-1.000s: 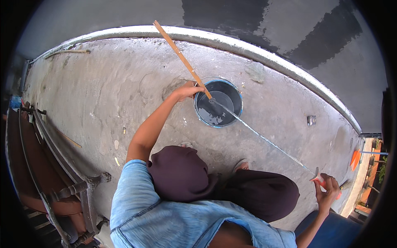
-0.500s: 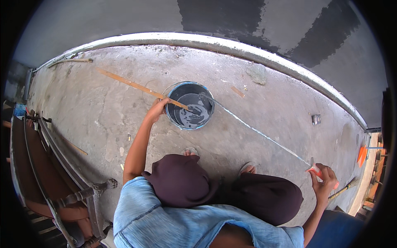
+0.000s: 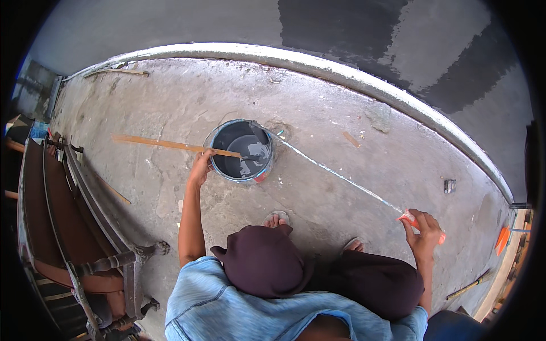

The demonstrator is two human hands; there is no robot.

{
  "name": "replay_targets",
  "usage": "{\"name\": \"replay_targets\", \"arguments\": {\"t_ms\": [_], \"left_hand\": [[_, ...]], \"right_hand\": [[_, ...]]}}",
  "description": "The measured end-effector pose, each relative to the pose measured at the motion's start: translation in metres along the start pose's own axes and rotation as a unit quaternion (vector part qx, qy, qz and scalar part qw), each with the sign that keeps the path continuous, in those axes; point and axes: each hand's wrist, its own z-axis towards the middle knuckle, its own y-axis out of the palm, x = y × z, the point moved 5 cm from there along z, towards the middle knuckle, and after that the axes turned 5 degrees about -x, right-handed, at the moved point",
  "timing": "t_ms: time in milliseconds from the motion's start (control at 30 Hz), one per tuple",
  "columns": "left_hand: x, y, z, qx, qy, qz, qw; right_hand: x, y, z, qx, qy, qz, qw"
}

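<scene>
A bucket [image 3: 259, 172] holds dark grey paint [image 3: 238, 149], with lighter streaks on its surface. My left hand [image 3: 200, 166] is closed around a flat wooden stick [image 3: 162, 142] at the bucket's left rim. The stick's right end reaches over the paint; its left end is blurred and sticks out beyond the bucket. My right hand [image 3: 424, 232] grips the orange handle [image 3: 410, 217] of a long-rod paint tool. Its thin, paint-smeared metal rod [image 3: 341, 175] slopes to the bucket's far right rim, where the dark, coated head [image 3: 259, 129] rests. The head's exact shape is unclear.
Beyond the concrete floor [image 3: 318, 227], a white-edged ledge [image 3: 341, 71] runs below a grey wall [image 3: 170, 23] with darker painted patches [image 3: 341, 34]. A brown wooden bench [image 3: 54, 210] stands at left. A small dark box [image 3: 450, 186] and a bamboo-like stick [image 3: 463, 290] lie at right.
The bucket has shifted left across the floor, and more of its outer near-right side shows. The wooden stick lies closer to level. My right hand has come nearer with the handle.
</scene>
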Motion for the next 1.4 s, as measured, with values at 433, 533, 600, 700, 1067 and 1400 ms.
{"name": "replay_targets", "arguments": {"t_ms": [433,533,600,700,1067,1400], "left_hand": [[-0.004,-0.037,-0.006,-0.004,-0.002,-0.01,1.0],[-0.027,-0.06,-0.024,0.039,-0.005,-0.043,0.998],[-0.037,-0.068,-0.036,0.054,-0.015,-0.068,0.996],[-0.043,-0.066,-0.055,0.108,-0.003,-0.127,0.986],[-0.061,-0.085,-0.065,0.126,0.008,-0.165,0.978],[-0.052,-0.053,-0.126,0.121,-0.035,-0.093,0.988]], "right_hand": [[-0.024,0.076,0.042,0.022,-0.062,-0.01,0.998],[-0.037,0.095,0.06,0.026,-0.08,0.012,0.996],[-0.043,0.101,0.069,0.031,-0.092,0.02,0.995],[-0.044,0.099,0.076,0.034,-0.096,0.02,0.995],[-0.025,0.085,0.056,-0.007,-0.062,0.052,0.997],[-0.03,0.145,0.069,-0.055,-0.062,0.206,0.975]]}}
